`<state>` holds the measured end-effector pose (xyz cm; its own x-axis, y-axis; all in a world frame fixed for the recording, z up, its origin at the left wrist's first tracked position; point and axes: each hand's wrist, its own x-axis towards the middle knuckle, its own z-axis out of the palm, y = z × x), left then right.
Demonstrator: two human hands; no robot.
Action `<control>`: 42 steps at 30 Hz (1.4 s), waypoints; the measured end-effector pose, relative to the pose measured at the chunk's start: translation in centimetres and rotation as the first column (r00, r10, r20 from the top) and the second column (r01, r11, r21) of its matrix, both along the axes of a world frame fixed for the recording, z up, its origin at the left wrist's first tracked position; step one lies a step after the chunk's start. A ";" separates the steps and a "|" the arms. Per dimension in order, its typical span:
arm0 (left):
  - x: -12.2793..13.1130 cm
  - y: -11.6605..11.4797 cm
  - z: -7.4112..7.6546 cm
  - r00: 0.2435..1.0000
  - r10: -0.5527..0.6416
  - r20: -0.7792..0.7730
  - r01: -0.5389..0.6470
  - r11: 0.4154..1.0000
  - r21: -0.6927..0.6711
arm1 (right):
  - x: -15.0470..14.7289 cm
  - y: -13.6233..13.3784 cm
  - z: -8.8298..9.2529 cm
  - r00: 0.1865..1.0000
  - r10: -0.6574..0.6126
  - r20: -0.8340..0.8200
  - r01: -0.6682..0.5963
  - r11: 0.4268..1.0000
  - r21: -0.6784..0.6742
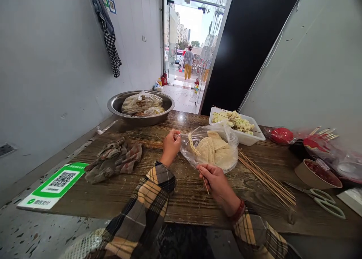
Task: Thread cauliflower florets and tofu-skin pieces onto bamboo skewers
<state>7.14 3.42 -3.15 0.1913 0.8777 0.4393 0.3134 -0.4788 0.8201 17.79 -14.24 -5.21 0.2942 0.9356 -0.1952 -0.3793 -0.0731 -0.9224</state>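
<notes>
A clear plastic bag (185,147) lies spread on the wooden table, holding a stack of thin, pale yellow sheets (213,151) that look like tofu skin. One narrow folded strip (193,144) sits near its left side. My left hand (171,147) is closed, pinching at the bag's left edge. Below the bag, my right hand (216,183) is closed on a thin bamboo skewer (206,185), its lower end sticking out under the fingers. The right fingertips also meet the bag's near edge; whether they grip the plastic too, I cannot tell.
Loose bamboo skewers (268,179) lie right of the bag, near scissors (325,202) and a paper bowl (316,174) of red contents. Behind stands a white tray (251,140) of skewered cauliflower-like pieces. Leftward are a metal basin (113,102), a crumpled rag (115,159) and a QR-code sign (58,185).
</notes>
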 end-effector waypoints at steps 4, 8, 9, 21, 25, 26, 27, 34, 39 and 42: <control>0.0 0.3 -0.3 1.000 -0.008 0.021 0.008 1.000 -0.016 | 0.3 -1.2 0.1 0.996 -0.032 0.080 0.027 0.998 0.062; 0.1 0.4 -0.6 0.999 -0.019 0.046 0.021 1.000 -0.023 | 0.4 -2.4 0.3 0.997 -0.027 0.072 0.020 0.995 0.097; 0.1 0.5 -0.7 0.999 -0.019 0.048 0.020 1.000 -0.024 | 0.3 -2.6 0.3 0.998 -0.026 0.062 0.020 0.995 0.100; 0.3 -1.4 1.0 0.988 -0.076 0.131 0.067 0.995 0.074 | -1.6 -1.7 -0.4 0.992 -0.045 -0.119 0.057 0.993 0.104; 1.0 -3.0 1.5 0.847 -0.377 0.374 0.484 0.839 -0.249 | -2.1 -1.1 -0.8 0.993 -0.038 -0.115 0.053 0.989 0.135; 1.1 -3.4 1.5 0.799 -0.412 0.439 0.560 0.776 -0.290 | -2.2 -0.9 -1.0 0.994 -0.030 -0.101 0.044 0.988 0.145; 1.2 -3.8 1.6 0.752 -0.430 0.500 0.620 0.718 -0.315 | -2.2 -0.7 -1.2 0.996 -0.021 -0.083 0.034 0.988 0.151; 1.7 -5.1 1.4 0.693 -0.385 0.609 0.682 0.624 -0.381 | -2.6 0.3 -2.2 0.999 -0.025 0.046 0.019 0.990 0.137; 2.0 -5.2 1.1 0.728 -0.384 0.568 0.649 0.652 -0.392 | -2.7 0.5 -2.4 0.997 -0.043 0.058 0.034 0.990 0.138; 2.1 -5.3 1.0 0.744 -0.382 0.548 0.635 0.661 -0.401 | -2.7 0.7 -2.6 0.997 -0.049 0.057 0.041 0.991 0.131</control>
